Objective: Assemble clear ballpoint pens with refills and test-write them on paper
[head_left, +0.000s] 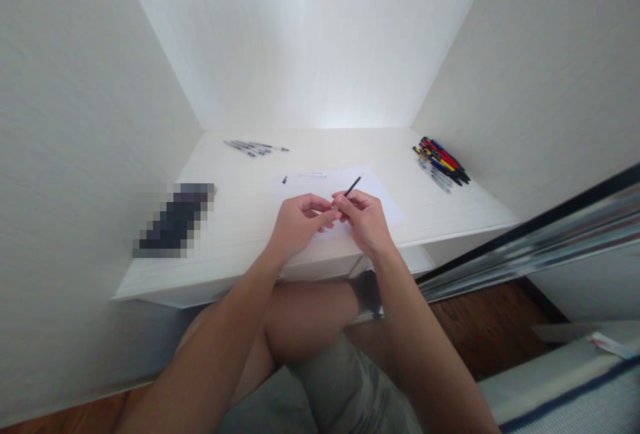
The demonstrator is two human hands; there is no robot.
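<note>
Over a white sheet of paper [387, 204], my left hand [300, 224] and my right hand [367, 217] meet with their fingertips together. My right hand pinches a thin pen refill [353, 185], dark with a pale tip, slanting up to the right. The thumb and fingers of my left hand close at its lower end, where a small greyish part shows between the hands; its exact shape is hidden. Just beyond the hands, a clear pen barrel [310, 175] lies crosswise on the paper. A small black pen cap [285, 180] is left of it.
Several clear pens [255, 149] lie at the back left of the white desk [235, 221]. On the right is a pile of coloured and black pens [443, 159], beside several clear ones [435, 175]. A blurred-out dark object [175, 221] lies left. White walls enclose the desk.
</note>
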